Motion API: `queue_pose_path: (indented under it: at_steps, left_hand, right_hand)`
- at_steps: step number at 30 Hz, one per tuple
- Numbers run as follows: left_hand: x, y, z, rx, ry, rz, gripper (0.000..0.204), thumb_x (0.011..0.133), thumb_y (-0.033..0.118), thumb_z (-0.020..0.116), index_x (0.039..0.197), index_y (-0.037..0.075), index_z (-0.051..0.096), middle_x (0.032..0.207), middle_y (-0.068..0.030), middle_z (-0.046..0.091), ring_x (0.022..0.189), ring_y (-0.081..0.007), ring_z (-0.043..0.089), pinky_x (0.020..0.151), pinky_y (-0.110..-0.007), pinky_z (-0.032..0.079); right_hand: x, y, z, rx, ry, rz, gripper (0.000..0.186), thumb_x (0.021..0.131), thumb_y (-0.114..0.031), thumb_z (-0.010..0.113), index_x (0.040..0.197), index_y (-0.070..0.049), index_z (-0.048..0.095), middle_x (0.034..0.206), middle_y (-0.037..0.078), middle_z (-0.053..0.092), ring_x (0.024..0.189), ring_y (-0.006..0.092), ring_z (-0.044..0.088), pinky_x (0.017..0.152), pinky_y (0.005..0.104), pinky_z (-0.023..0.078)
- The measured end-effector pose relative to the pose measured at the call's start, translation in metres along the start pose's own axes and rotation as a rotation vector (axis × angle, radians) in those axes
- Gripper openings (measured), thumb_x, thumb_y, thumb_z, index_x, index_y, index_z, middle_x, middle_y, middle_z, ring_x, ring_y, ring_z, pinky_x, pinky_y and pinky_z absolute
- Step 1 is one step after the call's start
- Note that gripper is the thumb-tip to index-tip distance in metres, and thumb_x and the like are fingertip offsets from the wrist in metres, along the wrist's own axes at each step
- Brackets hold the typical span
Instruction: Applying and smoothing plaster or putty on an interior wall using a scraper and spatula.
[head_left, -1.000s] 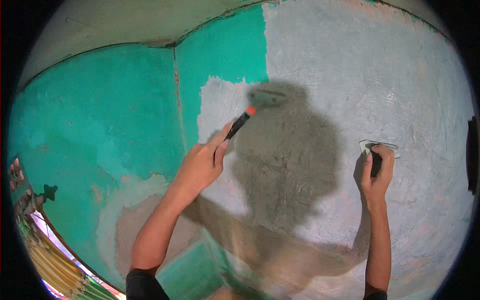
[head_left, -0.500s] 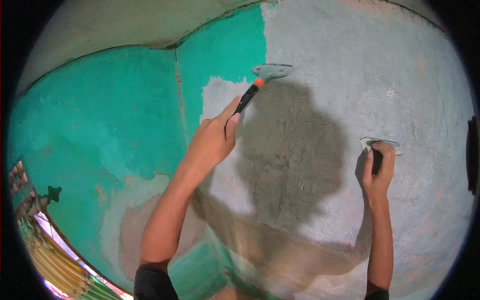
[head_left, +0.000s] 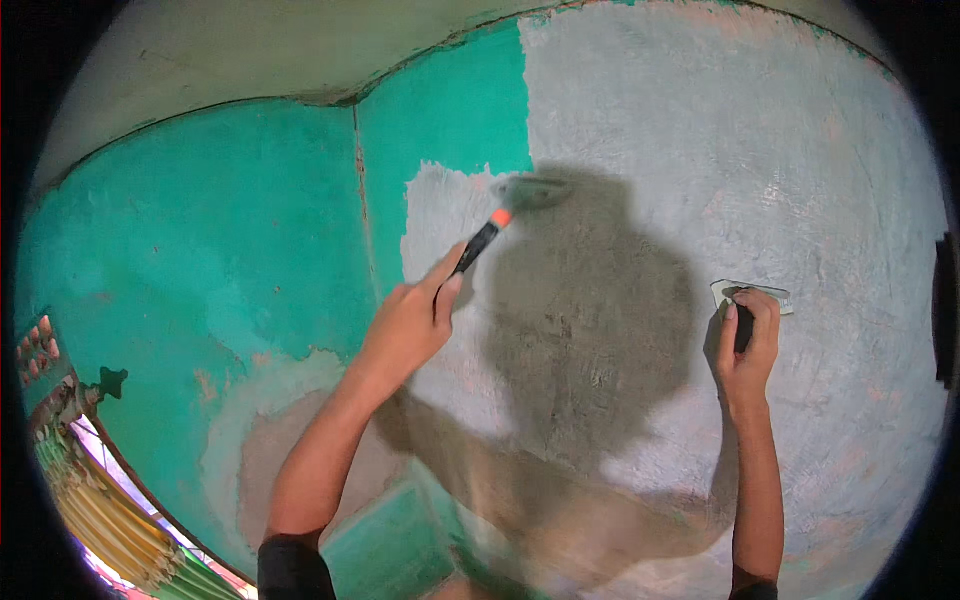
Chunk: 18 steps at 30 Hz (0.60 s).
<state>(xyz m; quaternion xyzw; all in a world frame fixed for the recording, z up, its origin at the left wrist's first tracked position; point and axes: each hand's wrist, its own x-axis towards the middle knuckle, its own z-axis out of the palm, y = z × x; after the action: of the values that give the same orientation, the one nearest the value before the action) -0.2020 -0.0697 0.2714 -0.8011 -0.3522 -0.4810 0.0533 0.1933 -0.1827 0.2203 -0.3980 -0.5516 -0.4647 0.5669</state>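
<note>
My left hand [head_left: 400, 330] is closed round the black handle of a wall scraper [head_left: 478, 247], which has an orange collar. Its wide grey head is smeared by motion and lies over the upper edge of the dark shadow; whether it touches the wall I cannot tell. Farther right, my right hand [head_left: 748, 360] grips the dark handle of a flat, wide-bladed tool like a putty knife [head_left: 743, 328]. That blade is held at the pale wall [head_left: 660, 90], its face partly covered by the fingers. Green paint [head_left: 450, 115] borders the pale grey-white coat along a ragged edge.
A cracked corner line [head_left: 361, 190] runs down the green wall at left. Below it is a bare brownish patch [head_left: 290, 450]. A yellow and green gathered curtain [head_left: 110, 510] hangs by a window at lower left. The ceiling [head_left: 230, 50] edges the top.
My left hand and the scraper have moved down and slightly left, away from the green edge above. My right hand with its tool has shifted only slightly left and down in the picture.
</note>
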Motion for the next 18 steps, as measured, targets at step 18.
queue_pose_path:
  at_steps: [18]
  left_hand:
    - [0.017, 0.007, -0.001, 0.030, 0.010, -0.020, 0.043, 0.106, 0.022, 0.052, 0.149, 0.016, 0.051, 0.079, -0.0250, 0.056, 0.058, -0.0329, 0.047, 0.066, -0.040, 0.051]
  right_hand:
    - [0.001, -0.002, 0.000, 0.003, 0.007, 0.008, 0.016, 0.094, 0.001, 0.061, 0.109, 0.000, 0.060, 0.109, 0.019, 0.063, 0.101, 0.0352, 0.063, 0.091, 0.0407, 0.050]
